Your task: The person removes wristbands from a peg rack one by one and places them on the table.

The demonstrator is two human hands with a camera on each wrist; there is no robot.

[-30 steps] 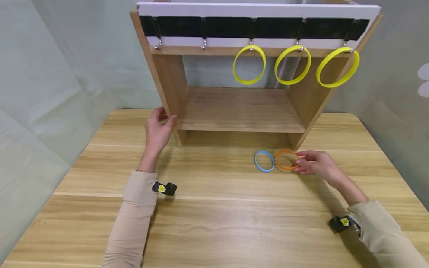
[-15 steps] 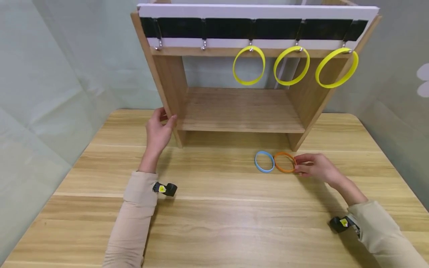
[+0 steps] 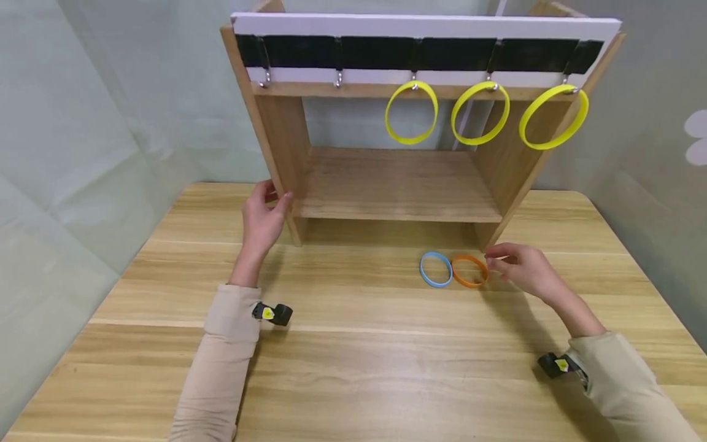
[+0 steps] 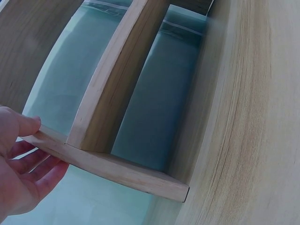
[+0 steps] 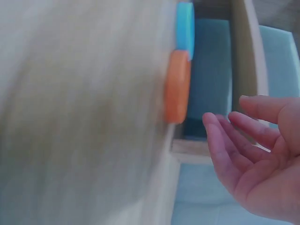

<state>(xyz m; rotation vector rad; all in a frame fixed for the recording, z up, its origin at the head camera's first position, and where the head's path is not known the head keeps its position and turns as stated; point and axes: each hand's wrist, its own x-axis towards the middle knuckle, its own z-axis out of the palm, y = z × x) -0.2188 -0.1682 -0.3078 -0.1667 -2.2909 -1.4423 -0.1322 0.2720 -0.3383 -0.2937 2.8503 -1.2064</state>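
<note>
My left hand [image 3: 263,218] grips the left side panel of a wooden shelf [image 3: 397,184], thumb at its front edge and fingers on the outer side; the left wrist view shows the same hold. On the table before the shelf lie an orange silicone wristband [image 3: 469,285] and a light blue silicone wristband [image 3: 436,284], side by side and touching. My right hand [image 3: 525,268] hovers just right of the orange wristband, by the shelf's right foot. In the right wrist view its fingers [image 5: 225,164] are loosely bent, hold nothing and are apart from the orange wristband [image 5: 177,89].
Across the shelf's top runs a white bar with a black strip [image 3: 375,54] and several metal hooks. Yellow wristbands hang from the middle hook [image 3: 414,86] and the two to its right. The two left hooks bear nothing. The wooden table [image 3: 353,368] extends in front.
My right hand held the orange wristband's right edge, lowered it flat beside the blue one, then let go and rose slightly away. My left hand stays on the shelf.
</note>
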